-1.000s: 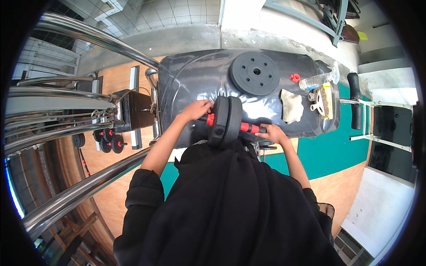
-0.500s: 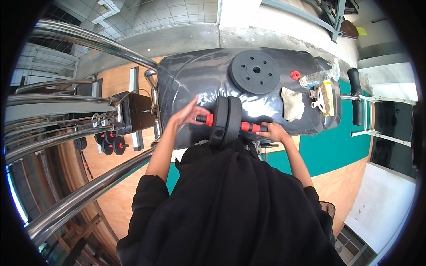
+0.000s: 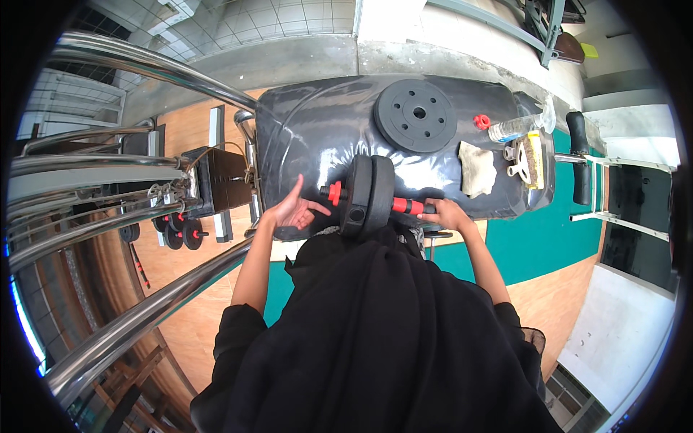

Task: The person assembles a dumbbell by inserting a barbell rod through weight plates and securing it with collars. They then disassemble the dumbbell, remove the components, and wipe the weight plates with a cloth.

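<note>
A dumbbell (image 3: 380,189) with two black weight plates side by side on its bar lies along the near edge of the black padded bench (image 3: 303,130). On the bar's threaded left end sits a red screw collar (image 3: 335,193), with a gap between it and the plates. My left hand (image 3: 292,210) is open beside that end, fingers spread and not touching the collar. At the other end, my right hand (image 3: 446,214) grips the tip of the red-and-black bar (image 3: 409,206). Black cloth of my clothing hides the plates' lower edges.
Farther back on the bench lie a loose black plate (image 3: 416,115), a second red collar (image 3: 481,122), a beige cloth (image 3: 476,169), a clear spray bottle (image 3: 512,128) and a brush (image 3: 534,160). Chrome machine bars (image 3: 151,317) run along the left; more dumbbells (image 3: 184,232) rest on the floor.
My left hand has let go of the collar and drawn back to the left, its fingers opening. The collar sits slightly farther out on the bar. My right hand keeps its grip.
</note>
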`<state>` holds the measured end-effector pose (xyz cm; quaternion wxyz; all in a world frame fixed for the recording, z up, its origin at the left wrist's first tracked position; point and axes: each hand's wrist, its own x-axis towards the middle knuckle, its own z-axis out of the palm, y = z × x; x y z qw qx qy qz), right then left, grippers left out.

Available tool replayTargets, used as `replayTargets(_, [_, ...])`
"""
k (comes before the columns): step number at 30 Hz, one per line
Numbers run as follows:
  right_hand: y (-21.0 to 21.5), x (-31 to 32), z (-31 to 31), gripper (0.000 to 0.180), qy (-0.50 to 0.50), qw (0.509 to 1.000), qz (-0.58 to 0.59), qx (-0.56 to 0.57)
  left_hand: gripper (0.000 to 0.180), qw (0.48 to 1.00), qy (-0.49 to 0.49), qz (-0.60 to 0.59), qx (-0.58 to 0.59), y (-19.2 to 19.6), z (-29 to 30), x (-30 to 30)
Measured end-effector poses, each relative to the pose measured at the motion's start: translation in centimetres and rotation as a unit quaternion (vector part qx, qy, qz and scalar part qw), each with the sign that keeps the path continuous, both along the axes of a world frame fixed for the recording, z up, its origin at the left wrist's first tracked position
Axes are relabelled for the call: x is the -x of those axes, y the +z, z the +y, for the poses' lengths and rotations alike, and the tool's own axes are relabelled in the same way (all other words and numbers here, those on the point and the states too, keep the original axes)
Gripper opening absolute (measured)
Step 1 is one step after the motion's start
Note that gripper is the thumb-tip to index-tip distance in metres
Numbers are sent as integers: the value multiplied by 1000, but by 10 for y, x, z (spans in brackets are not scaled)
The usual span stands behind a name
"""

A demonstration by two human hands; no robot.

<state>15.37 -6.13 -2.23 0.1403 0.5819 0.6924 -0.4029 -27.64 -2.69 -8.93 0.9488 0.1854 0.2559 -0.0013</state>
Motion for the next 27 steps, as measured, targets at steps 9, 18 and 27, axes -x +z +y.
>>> replayTargets(9, [1, 0, -2, 74, -4, 1000, 2, 8, 93, 935, 241, 161, -206, 57, 6, -51])
replayTargets(18, [-1, 1, -1, 74, -3, 1000, 3, 19, 92, 850, 112, 316, -406, 20, 15, -20])
replayTargets(27, [-12, -4, -5, 77, 7, 1000, 7, -24, 98, 890, -168, 337, -256, 39, 13, -14])
